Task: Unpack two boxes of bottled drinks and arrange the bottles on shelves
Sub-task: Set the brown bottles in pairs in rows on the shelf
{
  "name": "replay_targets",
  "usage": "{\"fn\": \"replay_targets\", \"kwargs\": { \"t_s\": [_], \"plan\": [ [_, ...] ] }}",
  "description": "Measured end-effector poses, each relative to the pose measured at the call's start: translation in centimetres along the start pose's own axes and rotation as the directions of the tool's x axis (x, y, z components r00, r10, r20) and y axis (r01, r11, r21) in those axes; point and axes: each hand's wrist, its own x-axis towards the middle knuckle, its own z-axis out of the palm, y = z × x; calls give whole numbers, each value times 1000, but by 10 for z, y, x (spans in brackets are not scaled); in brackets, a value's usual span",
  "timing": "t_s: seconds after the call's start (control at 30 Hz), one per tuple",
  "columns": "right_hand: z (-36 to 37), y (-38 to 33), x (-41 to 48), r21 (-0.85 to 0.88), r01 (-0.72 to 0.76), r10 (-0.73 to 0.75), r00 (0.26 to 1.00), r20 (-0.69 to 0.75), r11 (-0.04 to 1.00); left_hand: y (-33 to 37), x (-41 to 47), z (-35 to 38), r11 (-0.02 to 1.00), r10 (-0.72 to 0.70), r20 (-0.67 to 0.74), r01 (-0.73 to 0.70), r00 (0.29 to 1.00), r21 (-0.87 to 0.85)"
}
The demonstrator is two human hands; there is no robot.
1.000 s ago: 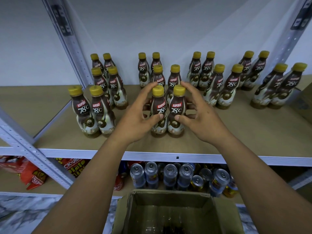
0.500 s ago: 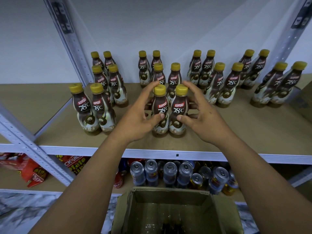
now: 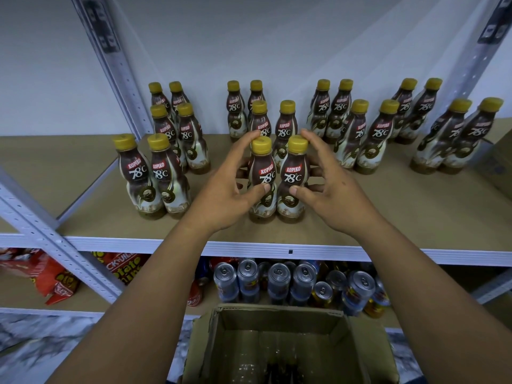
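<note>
Beige shelf (image 3: 415,217) carries the front pair upright, long axes vertical and sides touching, straight ahead between the hands: the left hand (image 3: 221,195) curls round the left bottle (image 3: 261,173), the right hand (image 3: 340,195) round the right bottle (image 3: 293,173), each equally near.

A brown board shelf (image 3: 415,217) with a white metal front rail spans the middle of the frame. Yellow-capped Kopiko bottles (image 3: 288,128) stand upright on it in pairs, set in four columns running front to back: three pairs at centre left, three at centre, then two and two toward the right edge. Beneath it, a lower shelf (image 3: 19,296) carries drink cans (image 3: 277,278) at bottom centre and red snack bags (image 3: 50,275) at lower left.
</note>
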Motion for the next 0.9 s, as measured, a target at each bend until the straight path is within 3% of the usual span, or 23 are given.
{"fn": "replay_targets", "kwargs": {
  "t_s": [0.9],
  "plan": [
    [4,9,-4,54,17,-16,1000,-8,998,-4,-6,6,999,41,-28,-40,999,14]
  ]
}}
